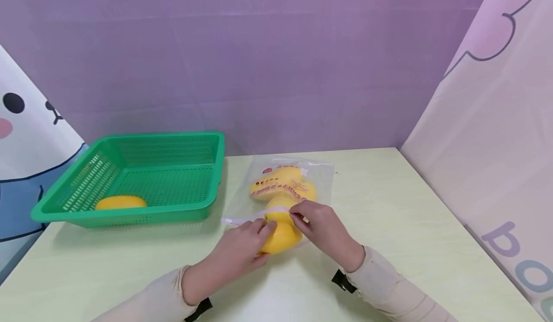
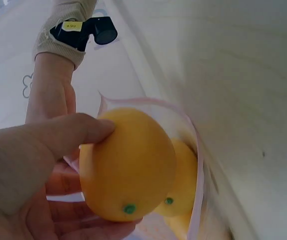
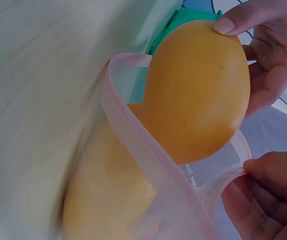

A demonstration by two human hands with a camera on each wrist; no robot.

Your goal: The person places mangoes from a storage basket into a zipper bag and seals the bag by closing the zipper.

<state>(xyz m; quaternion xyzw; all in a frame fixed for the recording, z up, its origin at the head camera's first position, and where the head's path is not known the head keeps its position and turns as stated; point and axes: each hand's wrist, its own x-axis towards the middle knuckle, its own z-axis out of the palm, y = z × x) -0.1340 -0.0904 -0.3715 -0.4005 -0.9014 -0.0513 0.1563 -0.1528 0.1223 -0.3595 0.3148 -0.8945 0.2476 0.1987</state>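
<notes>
A yellow toy mango [image 1: 282, 239] with a green stem nub is gripped between the thumb and fingers of my left hand [image 1: 244, 245]. It is at the mouth of a clear plastic zip bag [image 1: 324, 173], partly inside the opening in the right wrist view. My right hand [image 1: 321, 226] pinches the pink rim [image 3: 236, 172] of the bag and holds it apart. More yellow mangoes [image 1: 281, 180] lie inside the bag, behind its red print; one mango [image 2: 183, 175] shows just past the held one in the left wrist view.
A green plastic basket [image 1: 207, 210] stands left of the bag on the pale wooden table [image 1: 389, 207]. One yellow mango [image 1: 121, 202] lies in its near left corner. A purple cloth [image 1: 281, 72] hangs behind, with printed white panels [image 1: 497, 168] at both sides.
</notes>
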